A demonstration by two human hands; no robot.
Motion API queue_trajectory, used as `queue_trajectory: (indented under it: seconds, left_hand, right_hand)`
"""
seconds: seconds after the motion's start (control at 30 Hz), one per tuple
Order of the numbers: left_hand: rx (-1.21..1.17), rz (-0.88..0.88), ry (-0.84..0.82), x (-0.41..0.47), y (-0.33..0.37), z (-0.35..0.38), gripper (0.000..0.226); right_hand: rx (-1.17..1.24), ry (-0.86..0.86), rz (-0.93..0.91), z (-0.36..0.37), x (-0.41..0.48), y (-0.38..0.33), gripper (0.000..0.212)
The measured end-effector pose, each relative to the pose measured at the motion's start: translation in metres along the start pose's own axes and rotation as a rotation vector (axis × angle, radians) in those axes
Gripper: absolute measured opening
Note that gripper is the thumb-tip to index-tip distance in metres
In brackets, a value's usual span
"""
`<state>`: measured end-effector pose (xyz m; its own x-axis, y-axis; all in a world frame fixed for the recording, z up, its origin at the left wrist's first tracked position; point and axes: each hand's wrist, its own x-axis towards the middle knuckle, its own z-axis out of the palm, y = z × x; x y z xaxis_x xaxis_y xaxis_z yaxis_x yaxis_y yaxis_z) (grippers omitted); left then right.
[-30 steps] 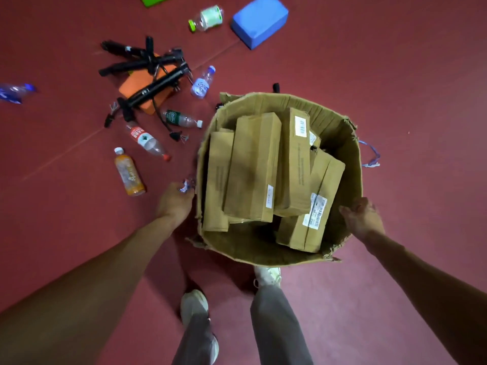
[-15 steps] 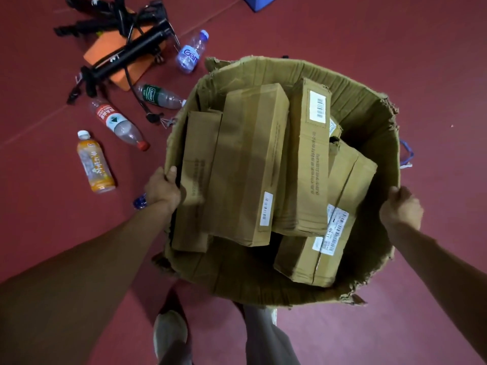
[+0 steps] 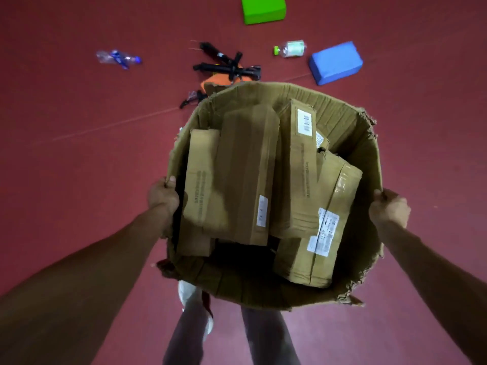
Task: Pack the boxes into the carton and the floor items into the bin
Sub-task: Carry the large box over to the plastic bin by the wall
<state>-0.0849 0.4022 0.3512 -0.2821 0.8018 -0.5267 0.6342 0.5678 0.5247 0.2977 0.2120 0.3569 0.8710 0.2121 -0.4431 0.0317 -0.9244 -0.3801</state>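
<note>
My left hand [image 3: 163, 196] and right hand [image 3: 389, 208] grip the carton [image 3: 340, 119] rim; white labels [image 3: 304, 125] on the boxes [image 3: 245, 175] are too blurred to read.

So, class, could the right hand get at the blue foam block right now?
Probably not: the right hand grips the brown cardboard carton, and the blue foam block lies on the floor beyond it.

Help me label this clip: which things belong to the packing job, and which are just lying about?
In hand: carton, boxes inside it, left hand and right hand gripping its rim.
Lying on the floor, not yet binned: green block, blue block, green-capped bottle, crushed bottle, black stand.
</note>
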Motion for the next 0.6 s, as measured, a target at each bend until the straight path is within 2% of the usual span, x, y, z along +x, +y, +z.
queue_trajectory:
  seconds: [0.13, 0.3, 0.4, 0.5, 0.6]
  left_hand:
    - [0.015, -0.039, 0.124, -0.039, -0.024, -0.119, 0.044]
    - [-0.046, -0.139, 0.306, -0.091, -0.098, -0.273, 0.04]
    - [-0.142, -0.233, 0.419, -0.126, -0.16, -0.358, 0.039]
    - [-0.228, -0.326, 0.502, -0.164, -0.241, -0.437, 0.04]
    - [-0.303, -0.393, 0.584, -0.199, -0.326, -0.512, 0.04]
  right_hand:
    - [-0.089, -0.066, -0.249, -0.021, -0.074, -0.076, 0.033]
    - [-0.183, -0.142, -0.567, -0.017, -0.211, -0.166, 0.032]
    - [-0.245, -0.169, -0.763, 0.002, -0.308, -0.197, 0.035]
    - [-0.263, -0.224, -0.88, 0.033, -0.413, -0.217, 0.039]
    - [-0.319, -0.262, -1.064, 0.068, -0.524, -0.225, 0.033]
